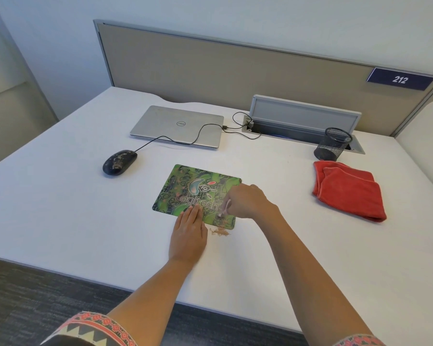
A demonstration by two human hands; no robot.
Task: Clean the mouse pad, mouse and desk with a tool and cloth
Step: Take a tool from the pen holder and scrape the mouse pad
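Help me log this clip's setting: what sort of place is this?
Likely an office workstation: a divider panel with a 212 number plate, a closed laptop and a cable box set into the desk.

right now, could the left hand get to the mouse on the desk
Probably yes: the left hand lies flat on the mouse pad, holding nothing, and only bare desk lies between it and the mouse.

The left hand (188,231) lies flat, fingers straight; the right hand (248,201), fingers curled, pinches a small tool (224,208).
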